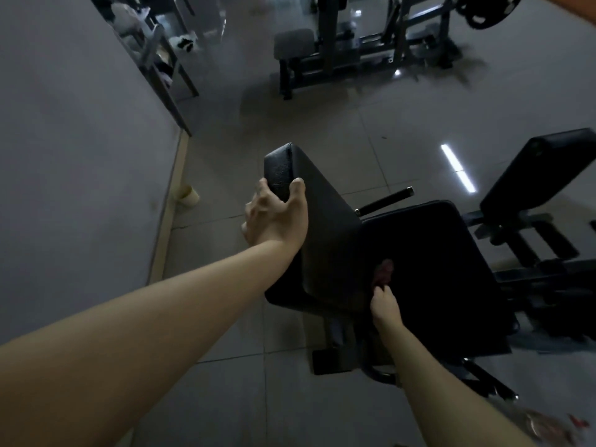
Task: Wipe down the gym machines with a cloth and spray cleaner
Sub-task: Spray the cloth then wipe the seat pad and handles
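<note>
A black padded backrest (pixel 322 227) of a gym machine stands in the middle of the view, with its black seat pad (pixel 432 272) to the right. My left hand (pixel 274 214) grips the top left corner of the backrest, thumb over the edge. My right hand (pixel 385 306) is shut on a reddish cloth (pixel 383 272) pressed into the seam between backrest and seat. No spray bottle is in view.
A grey wall (pixel 71 156) runs along the left, with a pale cup (pixel 188 195) at its base. Another black pad (pixel 541 175) and frame sit at the right. A weight machine with a bench (pixel 348 50) stands at the back on the tiled floor.
</note>
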Demonstrator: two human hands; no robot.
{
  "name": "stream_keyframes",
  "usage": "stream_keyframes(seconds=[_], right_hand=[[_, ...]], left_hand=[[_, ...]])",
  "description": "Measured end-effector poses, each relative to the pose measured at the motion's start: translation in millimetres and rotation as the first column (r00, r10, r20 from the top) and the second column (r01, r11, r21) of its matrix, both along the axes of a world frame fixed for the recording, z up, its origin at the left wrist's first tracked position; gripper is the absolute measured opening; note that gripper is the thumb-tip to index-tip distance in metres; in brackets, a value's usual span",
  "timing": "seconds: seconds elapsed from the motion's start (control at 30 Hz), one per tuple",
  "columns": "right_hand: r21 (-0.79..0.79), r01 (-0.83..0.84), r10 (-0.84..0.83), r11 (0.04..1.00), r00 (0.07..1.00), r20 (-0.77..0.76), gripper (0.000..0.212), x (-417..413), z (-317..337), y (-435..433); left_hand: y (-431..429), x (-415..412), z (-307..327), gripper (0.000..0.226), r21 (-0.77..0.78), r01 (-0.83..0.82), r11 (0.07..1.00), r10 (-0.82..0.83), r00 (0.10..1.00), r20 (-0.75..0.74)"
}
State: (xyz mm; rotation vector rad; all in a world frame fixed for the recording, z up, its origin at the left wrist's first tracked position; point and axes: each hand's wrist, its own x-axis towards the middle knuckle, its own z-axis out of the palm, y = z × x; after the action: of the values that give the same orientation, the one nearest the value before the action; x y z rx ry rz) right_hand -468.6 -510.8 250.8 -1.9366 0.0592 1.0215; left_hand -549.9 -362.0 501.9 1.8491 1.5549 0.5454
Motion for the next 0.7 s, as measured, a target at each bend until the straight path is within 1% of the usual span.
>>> stream_keyframes(seconds=[0.03, 0.07, 0.1, 0.13, 0.2, 0.27, 0.3, 0.33, 0.4, 0.43, 0.47, 0.5, 0.53, 0.57, 0.63, 0.7], right_hand=[[-0.073, 0.081, -0.084, 0.994, 0.995, -0.05, 0.048, 2.5, -5.8, 3.4], [-0.116, 0.136, -0.145, 0.984, 0.987, -0.069, 0.048, -0.4, 1.5, 6.3], [-0.111, 0.164, -0.173, 0.98, 0.982, -0.075, 0.047, -6.8, 12.3, 9.6], [-0.061, 0.153, -0.157, 0.986, 0.985, -0.064, 0.045, -14.1, 24.0, 15.0], [0.061, 0.095, -0.096, 0.994, 0.995, 0.011, 0.046, -36.7, 62.4, 19.4], [0.23, 0.032, -0.066, 0.973, 0.988, 0.138, 0.059, -66.8, 108.7, 20.7], [0.326, -0.007, -0.064, 0.945, 0.976, 0.209, 0.066, -82.5, 138.8, 17.2], [0.413, -0.065, -0.056, 0.908, 0.96, 0.275, 0.067, -95.6, 160.0, 19.4], [0.508, -0.265, -0.006, 0.819, 0.883, 0.47, 0.061, -110.4, 186.7, 15.1], [0.54, -0.346, 0.007, 0.767, 0.846, 0.533, 0.056, -112.8, 187.0, 11.6], [0.577, -0.369, 0.002, 0.729, 0.844, 0.537, 0.053, -109.8, 179.9, 8.6], [0.62, -0.316, -0.002, 0.718, 0.89, 0.455, 0.049, -102.8, 168.1, 3.7], [0.619, -0.232, -0.006, 0.751, 0.934, 0.357, 0.045, -93.9, 150.7, -2.6], [0.565, -0.131, -0.019, 0.815, 0.967, 0.252, 0.042, -82.7, 132.8, -9.2], [0.356, -0.005, -0.041, 0.935, 0.992, 0.122, 0.045, -66.0, 90.2, -25.2], [0.168, 0.062, -0.075, 0.984, 0.994, 0.077, 0.047, -48.6, 54.7, -30.4]], left_hand=[[-0.3, 0.6, 0.2, 0.075, 0.009, -0.002, 1.0, 0.002, 1.0, -0.01], [-0.5, 0.8, 1.0, 0.072, 0.017, 0.001, 1.0, -0.001, 1.0, -0.018], [-0.2, 0.3, 1.6, 0.07, 0.024, 0.005, 1.0, -0.005, 1.0, -0.022], [0.7, -0.1, 1.5, 0.07, 0.026, 0.003, 1.0, -0.003, 1.0, -0.021], [0.7, 0.5, 2.2, 0.071, 0.014, 0.015, 1.0, -0.014, 1.0, -0.021], [-0.3, -1.1, 3.9, 0.07, 0.01, 0.022, 1.0, -0.022, 1.0, -0.021], [-4.0, -1.9, 6.3, 0.068, 0.007, 0.025, 1.0, -0.025, 1.0, -0.007], [-2.6, -1.9, 6.0, 0.066, 0.009, 0.026, 1.0, -0.026, 1.0, -0.004], [-1.9, -2.2, 6.0, 0.064, 0.002, 0.022, 1.0, -0.022, 1.0, 0.013], [-1.5, -2.9, 6.1, 0.064, -0.001, 0.02, 1.0, -0.02, 1.0, 0.019], [-0.3, -2.6, 5.5, 0.063, 0.0, 0.018, 1.0, -0.018, 1.0, 0.023], [-0.1, -2.1, 5.3, 0.063, 0.004, 0.016, 1.0, -0.016, 1.0, 0.02], [-0.9, -1.2, 4.5, 0.063, 0.007, 0.013, 1.0, -0.013, 1.0, 0.013], [-0.9, 0.5, 3.7, 0.064, 0.012, 0.01, 1.0, -0.01, 1.0, 0.011], [-0.5, 0.8, 1.0, 0.066, 0.016, 0.003, 1.0, -0.003, 1.0, 0.004], [1.8, 1.9, 0.0, 0.067, 0.024, 0.003, 1.0, -0.003, 1.0, -0.001]])
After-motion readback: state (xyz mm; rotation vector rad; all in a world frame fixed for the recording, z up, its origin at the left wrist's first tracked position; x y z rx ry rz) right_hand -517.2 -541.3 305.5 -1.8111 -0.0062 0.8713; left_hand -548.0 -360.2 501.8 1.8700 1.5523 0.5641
